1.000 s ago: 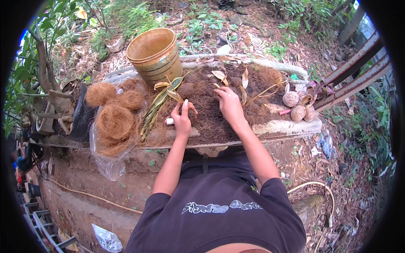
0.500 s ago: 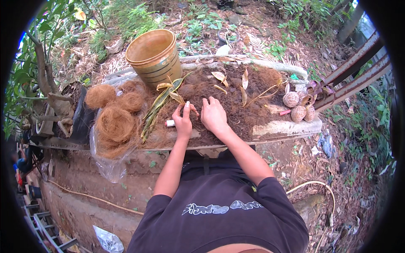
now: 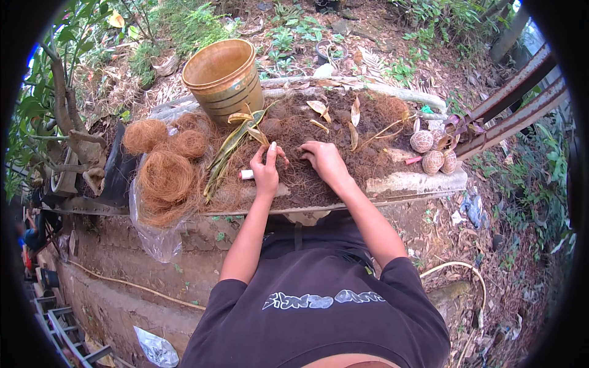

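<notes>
Littered ground [image 3: 429,227] surrounds a soil-strewn slab [image 3: 423,182]. From its middle: ochre pot [image 3: 232,101] at ten, fibre clumps [image 3: 167,178] at nine, patterned balls [image 3: 433,162] at three. Right hand [image 3: 328,163] at four, half-spread; left hand [image 3: 267,176] at eight, dry leaf [image 3: 257,135] at its fingertips, grip unclear.

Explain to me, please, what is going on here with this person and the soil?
A person in a dark T-shirt has both bare hands over dark soil on a slab. The left hand is raised with its fingertips at a dry brownish leaf, perhaps pinching it. The right hand is low over the soil, fingers bent; what lies under them is hidden. A yellowish-brown pot and brown fibre clumps are on the left; patterned round objects lie on the right.
</notes>
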The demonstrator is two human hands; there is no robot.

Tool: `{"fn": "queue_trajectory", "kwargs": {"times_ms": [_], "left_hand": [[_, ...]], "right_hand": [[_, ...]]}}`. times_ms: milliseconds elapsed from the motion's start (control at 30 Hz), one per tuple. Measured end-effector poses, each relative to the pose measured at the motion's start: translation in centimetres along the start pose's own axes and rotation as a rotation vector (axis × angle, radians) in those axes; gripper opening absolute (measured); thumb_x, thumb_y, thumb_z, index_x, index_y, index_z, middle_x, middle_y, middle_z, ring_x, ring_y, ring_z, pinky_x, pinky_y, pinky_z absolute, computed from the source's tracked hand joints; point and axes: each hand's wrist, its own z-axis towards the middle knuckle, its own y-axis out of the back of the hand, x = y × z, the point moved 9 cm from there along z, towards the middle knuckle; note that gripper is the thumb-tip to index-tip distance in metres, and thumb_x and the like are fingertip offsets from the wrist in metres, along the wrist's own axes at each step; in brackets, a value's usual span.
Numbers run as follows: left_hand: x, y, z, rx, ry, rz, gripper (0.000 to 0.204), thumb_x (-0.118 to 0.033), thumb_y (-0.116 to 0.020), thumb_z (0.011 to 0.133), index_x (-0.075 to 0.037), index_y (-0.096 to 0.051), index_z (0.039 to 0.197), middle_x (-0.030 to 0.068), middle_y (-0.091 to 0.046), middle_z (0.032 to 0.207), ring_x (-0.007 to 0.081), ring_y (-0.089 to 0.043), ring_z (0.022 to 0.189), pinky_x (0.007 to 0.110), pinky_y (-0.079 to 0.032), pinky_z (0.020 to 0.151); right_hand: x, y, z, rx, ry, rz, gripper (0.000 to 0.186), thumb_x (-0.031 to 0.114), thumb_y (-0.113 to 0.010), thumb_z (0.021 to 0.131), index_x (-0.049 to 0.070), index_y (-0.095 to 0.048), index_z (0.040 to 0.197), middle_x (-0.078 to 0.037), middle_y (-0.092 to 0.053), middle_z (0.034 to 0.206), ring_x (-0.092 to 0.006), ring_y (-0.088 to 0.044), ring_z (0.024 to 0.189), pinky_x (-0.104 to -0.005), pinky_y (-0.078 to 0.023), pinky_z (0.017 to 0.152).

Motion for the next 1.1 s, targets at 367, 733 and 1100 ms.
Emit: {"fn": "queue_trajectory", "kwargs": {"times_ms": [367, 733, 1100], "left_hand": [[0.1, -0.1, -0.4, -0.012, 0.025, 0.069, 0.025, -0.018, -0.056, 0.101, 0.003, -0.06, 0.087, 0.0057, -0.061, 0.079, 0.0133, -0.058, 0.068, 0.03, -0.051, 0.063], [0.5, 0.2, -0.6, -0.138, 0.095, -0.034, 0.023, -0.018, -0.057, 0.1, 0.0, -0.06, 0.086, 0.0055, -0.06, 0.078, 0.0134, -0.059, 0.069, 0.03, -0.051, 0.059], [0.9, -1.6, -3.1, -0.092, 0.258, -0.129, 0.024, -0.024, -0.055, 0.1, -0.006, -0.056, 0.084, 0.0053, -0.059, 0.079, 0.0186, -0.062, 0.062, 0.031, -0.047, 0.05]], "right_hand": [[0.9, -1.1, -4.3, -0.052, 0.002, -0.138, 0.04, 0.006, -0.061, 0.088, -0.004, -0.057, 0.127, -0.022, -0.053, 0.134, -0.0383, -0.049, 0.126, -0.0419, -0.042, 0.106], [2.3, -1.1, -6.7, -0.153, -0.043, -0.318, 0.034, 0.01, -0.066, 0.083, 0.002, -0.065, 0.116, -0.015, -0.058, 0.122, -0.0311, -0.055, 0.116, -0.0395, -0.05, 0.096], [1.7, -1.7, -6.5, -0.042, -0.09, -0.311, 0.031, 0.008, -0.056, 0.088, 0.002, -0.064, 0.117, -0.013, -0.059, 0.122, -0.0315, -0.057, 0.113, -0.0404, -0.055, 0.086]]}}
